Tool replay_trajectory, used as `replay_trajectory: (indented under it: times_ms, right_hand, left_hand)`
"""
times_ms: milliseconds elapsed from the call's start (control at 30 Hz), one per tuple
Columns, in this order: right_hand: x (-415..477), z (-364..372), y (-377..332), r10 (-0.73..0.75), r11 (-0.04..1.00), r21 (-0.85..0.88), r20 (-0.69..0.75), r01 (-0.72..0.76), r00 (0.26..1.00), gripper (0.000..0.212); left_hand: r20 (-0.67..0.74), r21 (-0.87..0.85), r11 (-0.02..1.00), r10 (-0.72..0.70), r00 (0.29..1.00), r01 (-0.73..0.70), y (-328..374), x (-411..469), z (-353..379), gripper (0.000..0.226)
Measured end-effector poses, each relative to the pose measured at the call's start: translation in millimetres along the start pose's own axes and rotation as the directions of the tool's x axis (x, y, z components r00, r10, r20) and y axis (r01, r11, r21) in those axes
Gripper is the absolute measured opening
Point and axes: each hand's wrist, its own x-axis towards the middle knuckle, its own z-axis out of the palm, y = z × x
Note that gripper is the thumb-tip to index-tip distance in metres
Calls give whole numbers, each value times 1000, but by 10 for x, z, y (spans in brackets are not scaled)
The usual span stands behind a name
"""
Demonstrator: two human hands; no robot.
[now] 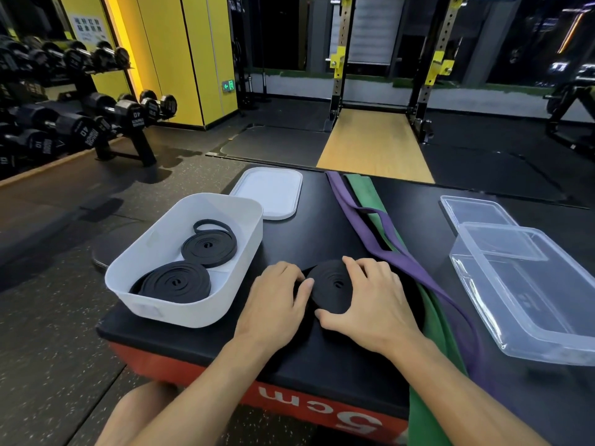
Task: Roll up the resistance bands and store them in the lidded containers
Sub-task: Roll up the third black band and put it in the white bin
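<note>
A rolled black resistance band lies flat on the black box top. My right hand curls round its right and near edge, thumb at the front. My left hand holds its left edge with curled fingers. A white container to the left holds two coiled black bands. Its white lid lies behind it. A purple band and a green band stretch unrolled along the box. A clear container stands at the right, its clear lid behind.
The box top ends in a red front face close to me. A dumbbell rack stands on the floor at the left. A squat rack with a wooden platform is beyond the box.
</note>
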Motion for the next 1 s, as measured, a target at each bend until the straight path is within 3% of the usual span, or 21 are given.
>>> replay_trajectory:
  times_ms: [600, 867, 1000]
  right_hand:
    - [-7, -2, -38, 67, 994, -90, -14, -68, 998, 118]
    - [-5, 22, -44, 86, 992, -95, -39, -89, 996, 119]
    - [-2, 34, -39, 98, 991, -87, -43, -101, 994, 119]
  left_hand:
    - [-40, -53, 999, -16, 999, 13, 14, -8, -55, 29]
    - [-40, -188, 982, -20, 999, 12, 47, -25, -86, 22]
    - [-6, -228, 974, -19, 1000, 17, 19, -19, -78, 30]
